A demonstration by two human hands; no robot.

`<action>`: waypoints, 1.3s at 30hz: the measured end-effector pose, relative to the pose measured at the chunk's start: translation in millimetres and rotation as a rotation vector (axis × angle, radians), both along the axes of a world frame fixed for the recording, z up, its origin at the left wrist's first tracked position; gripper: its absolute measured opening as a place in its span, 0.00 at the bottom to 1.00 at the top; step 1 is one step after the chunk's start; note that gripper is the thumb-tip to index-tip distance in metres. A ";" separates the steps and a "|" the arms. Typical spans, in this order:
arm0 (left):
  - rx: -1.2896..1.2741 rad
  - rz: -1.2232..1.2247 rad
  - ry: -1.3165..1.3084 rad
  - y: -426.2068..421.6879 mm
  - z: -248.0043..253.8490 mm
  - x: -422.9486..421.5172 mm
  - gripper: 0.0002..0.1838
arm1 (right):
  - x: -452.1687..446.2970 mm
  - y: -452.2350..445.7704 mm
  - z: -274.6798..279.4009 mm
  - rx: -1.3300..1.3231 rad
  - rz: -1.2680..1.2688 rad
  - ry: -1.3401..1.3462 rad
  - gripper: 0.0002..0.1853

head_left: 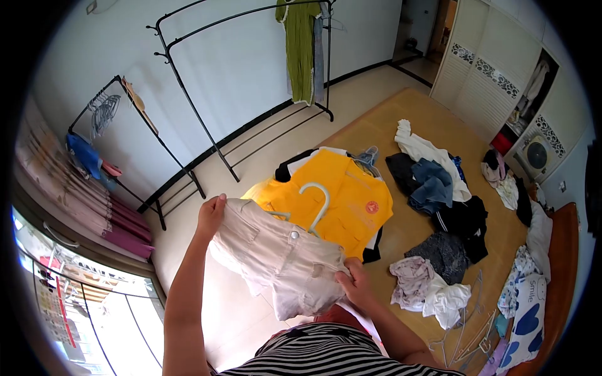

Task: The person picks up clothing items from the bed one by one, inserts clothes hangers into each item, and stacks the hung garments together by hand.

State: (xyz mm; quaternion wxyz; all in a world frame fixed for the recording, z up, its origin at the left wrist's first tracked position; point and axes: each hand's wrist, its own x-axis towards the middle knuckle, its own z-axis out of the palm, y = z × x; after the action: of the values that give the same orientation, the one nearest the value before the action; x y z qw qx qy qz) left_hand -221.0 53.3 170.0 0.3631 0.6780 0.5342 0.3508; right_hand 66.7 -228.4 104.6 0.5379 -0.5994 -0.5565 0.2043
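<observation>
A pair of pale pink shorts (pixel 282 254) hangs spread between my hands, its button at the middle of the waistband. My left hand (pixel 213 214) is closed on the waistband's left end. The other end is pinched in my right hand (pixel 352 280). Just beyond the shorts lies a yellow garment (pixel 351 194) with a round red print, on top of other clothes. A pale hanger (pixel 323 203) rests on it, its hook showing above the waistband and its lower part hidden behind the shorts.
Piles of clothes, with blue denim (pixel 431 183) and a black garment (pixel 467 225), lie on the bed (pixel 389 131). Loose hangers (pixel 467 341) are at its near right. Black racks (pixel 194 106) stand along the wall, one bearing a green garment (pixel 300 56).
</observation>
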 end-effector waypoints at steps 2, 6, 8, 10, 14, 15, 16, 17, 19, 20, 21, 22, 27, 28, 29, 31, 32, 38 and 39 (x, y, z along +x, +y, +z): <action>-0.034 -0.009 0.018 28.9 -6.5 26.9 0.23 | 20.5 21.2 -21.3 0.019 -0.026 0.015 0.12; -0.121 -0.109 0.051 89.8 -22.7 91.4 0.25 | 56.9 51.4 -36.3 -0.290 -0.081 0.411 0.13; -0.134 -0.140 0.075 118.0 -36.8 130.3 0.24 | 83.9 70.6 -44.1 -0.280 -0.133 0.410 0.13; -0.177 -0.207 0.011 144.1 -58.5 167.4 0.24 | 111.3 86.8 -62.6 -0.318 -0.177 0.424 0.13; -0.217 -0.266 0.060 179.5 -93.7 241.9 0.21 | 157.9 112.7 -89.4 -0.309 -0.286 0.432 0.14; -0.260 -0.307 0.070 189.7 -103.7 255.7 0.20 | 168.9 117.2 -94.7 -0.325 -0.294 0.441 0.14; -0.275 -0.313 0.081 196.1 -114.8 269.0 0.20 | 179.1 122.4 -100.3 -0.354 -0.349 0.447 0.14; -0.230 -0.303 0.054 199.0 -127.4 284.0 0.20 | 187.7 125.5 -106.1 -0.384 -0.404 0.454 0.14; -0.193 -0.307 0.045 208.2 -141.6 308.0 0.21 | 204.7 132.7 -130.8 -0.331 -0.443 0.336 0.12; -0.153 -0.352 0.076 213.2 -147.5 316.4 0.22 | 209.6 135.6 -143.5 -0.268 -0.468 0.201 0.11; -0.115 -0.396 0.107 217.1 -153.8 322.8 0.25 | 213.8 140.9 -137.5 -0.276 -0.517 0.153 0.12; -0.078 -0.440 0.136 216.5 -153.1 330.0 0.29 | 218.3 147.4 -129.8 -0.286 -0.562 0.105 0.12; 0.367 -0.533 0.658 186.2 -152.9 338.5 0.38 | 226.3 174.0 -122.9 -0.339 -0.662 -0.035 0.14; 0.420 -0.574 0.690 173.9 -161.9 333.1 0.39 | 226.4 176.2 -124.2 -0.410 -0.684 -0.010 0.14; 0.424 -0.628 0.762 156.3 -170.9 324.7 0.38 | 226.6 178.3 -125.6 -0.480 -0.706 0.016 0.14; 0.370 -0.779 0.935 117.6 -177.8 307.1 0.38 | 228.6 180.1 -130.6 -0.508 -0.728 0.012 0.14; 0.367 -0.786 0.936 104.7 -185.3 292.6 0.38 | 228.6 180.7 -133.5 -0.533 -0.750 0.005 0.15; 0.169 -0.696 1.143 70.5 -216.9 211.5 0.41 | 229.8 185.7 -133.6 -0.533 -0.754 -0.049 0.16; 0.157 -0.700 1.167 72.4 -213.3 203.9 0.41 | 229.0 186.6 -131.9 -0.534 -0.759 -0.052 0.16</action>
State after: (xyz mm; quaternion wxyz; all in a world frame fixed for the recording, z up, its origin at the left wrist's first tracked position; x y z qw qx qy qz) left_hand -17.1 125.7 -43.4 0.0576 0.9132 0.3647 -0.1722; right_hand 295.7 -41.8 -27.2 0.3873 -0.8831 -0.2391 0.1140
